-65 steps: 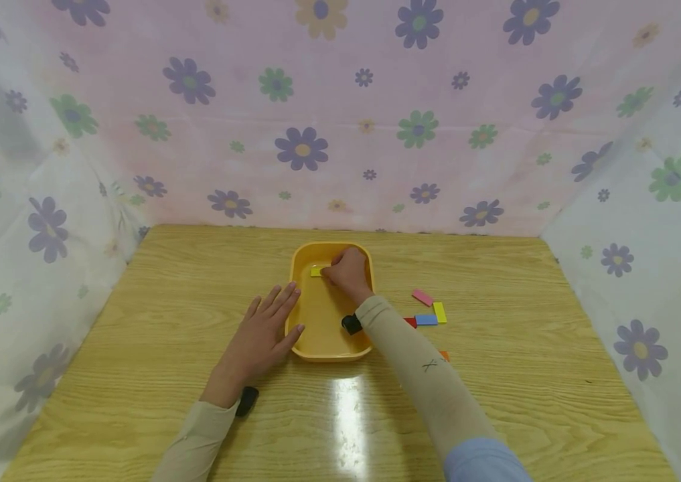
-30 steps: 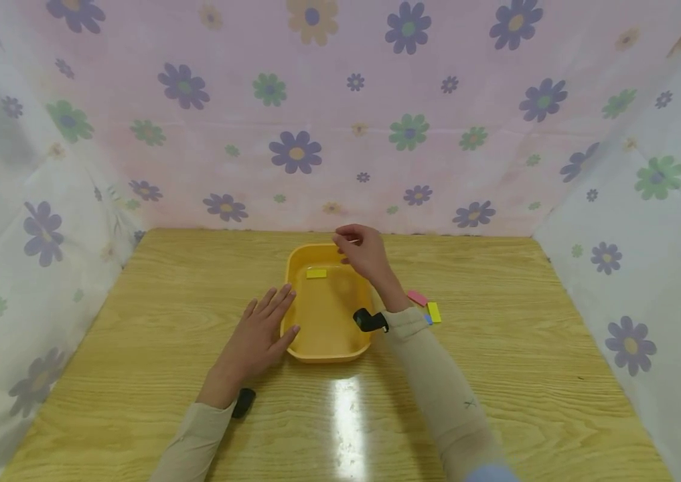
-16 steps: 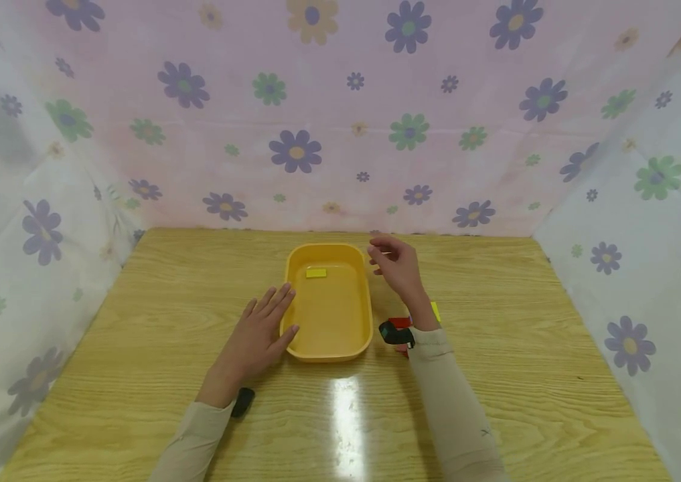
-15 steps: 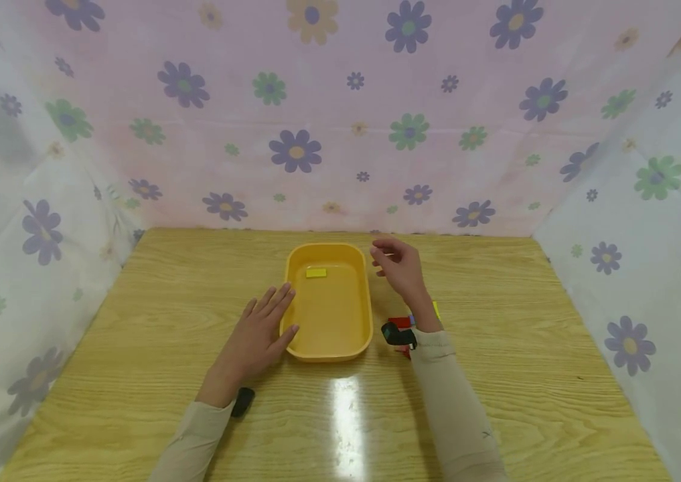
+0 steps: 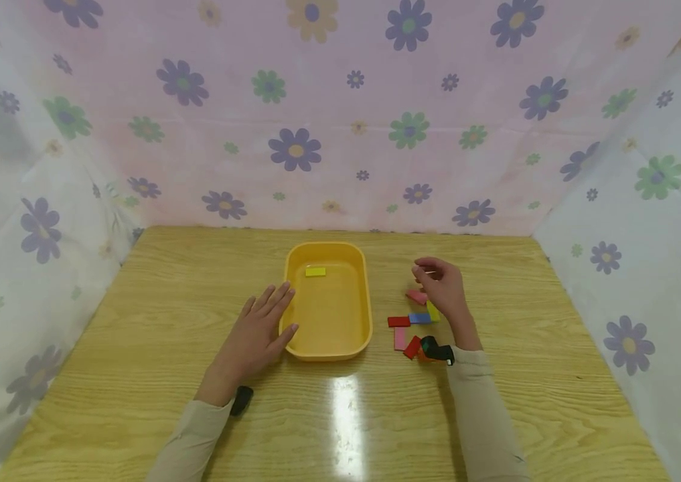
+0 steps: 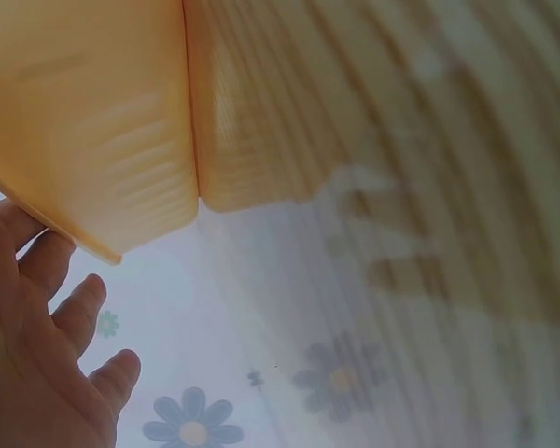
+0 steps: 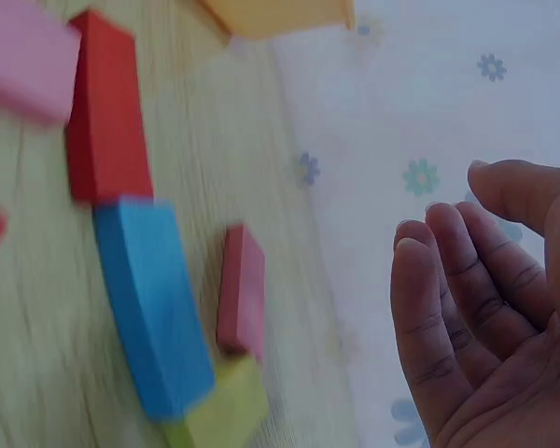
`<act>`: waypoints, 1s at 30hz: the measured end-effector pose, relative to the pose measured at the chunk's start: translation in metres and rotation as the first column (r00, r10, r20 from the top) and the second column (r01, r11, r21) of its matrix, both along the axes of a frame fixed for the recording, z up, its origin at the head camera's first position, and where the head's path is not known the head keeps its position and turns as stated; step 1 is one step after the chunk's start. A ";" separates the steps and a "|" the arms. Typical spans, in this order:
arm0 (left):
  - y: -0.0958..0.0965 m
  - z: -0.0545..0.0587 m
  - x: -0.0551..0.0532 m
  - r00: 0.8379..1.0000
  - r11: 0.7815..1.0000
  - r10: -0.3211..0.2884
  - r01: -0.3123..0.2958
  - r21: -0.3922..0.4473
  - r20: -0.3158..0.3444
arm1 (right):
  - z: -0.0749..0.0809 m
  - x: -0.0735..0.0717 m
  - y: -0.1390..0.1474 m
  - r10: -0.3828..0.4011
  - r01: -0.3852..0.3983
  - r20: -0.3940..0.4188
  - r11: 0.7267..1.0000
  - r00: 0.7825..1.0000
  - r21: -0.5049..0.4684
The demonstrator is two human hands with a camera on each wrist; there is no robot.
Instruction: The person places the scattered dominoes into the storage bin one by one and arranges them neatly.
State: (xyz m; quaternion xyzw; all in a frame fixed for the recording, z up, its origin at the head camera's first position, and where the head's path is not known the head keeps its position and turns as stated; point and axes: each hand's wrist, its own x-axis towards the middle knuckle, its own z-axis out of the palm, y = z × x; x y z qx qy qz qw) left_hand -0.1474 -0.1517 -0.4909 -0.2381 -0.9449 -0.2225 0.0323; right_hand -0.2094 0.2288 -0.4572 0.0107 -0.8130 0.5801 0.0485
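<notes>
A yellow-orange plastic tray (image 5: pixel 328 351) stands on the table, with one yellow block (image 5: pixel 315 272) lying flat near its far end. My left hand (image 5: pixel 254 335) rests with spread, straight fingers on the tray's left rim. Above the blocks to the right, my right hand (image 5: pixel 445 286) hovers with loosely bent fingers and nothing between them. Beneath and around it lie a pink block (image 5: pixel 416 296), a yellow block (image 5: pixel 433 310), a blue block (image 5: pixel 420 318) and a red block (image 5: pixel 398 321). In the right wrist view the blue block (image 7: pixel 154 308) touches the red block (image 7: pixel 110 112).
Nearer me lie another pink block (image 5: pixel 400 339), a red block (image 5: pixel 412 347) and an orange block (image 5: pixel 426 357), partly covered by the black wrist camera (image 5: pixel 435 349). Flower-printed cloth (image 5: pixel 340 120) walls the wooden table (image 5: pixel 527 375) at the back and sides.
My right hand has left the yellow block inside the tray, lifted out and travelled right to above the loose blocks. The left hand has kept its place on the rim.
</notes>
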 end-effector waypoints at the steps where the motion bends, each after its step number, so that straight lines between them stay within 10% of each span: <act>1: 0.000 0.000 0.000 1.000 1.000 0.000 0.000 -0.003 0.000 | -0.005 0.000 0.006 -0.005 0.006 -0.006 1.000 1.000 0.020; 16: 0.000 -0.001 0.000 1.000 1.000 -0.008 0.008 -0.008 -0.009 | -0.032 0.019 0.051 -0.028 0.038 -0.055 0.980 0.998 0.196; 30: 0.000 0.002 0.000 1.000 1.000 -0.003 0.003 -0.006 -0.008 | -0.046 0.036 0.061 -0.011 -0.015 0.072 0.936 0.997 0.351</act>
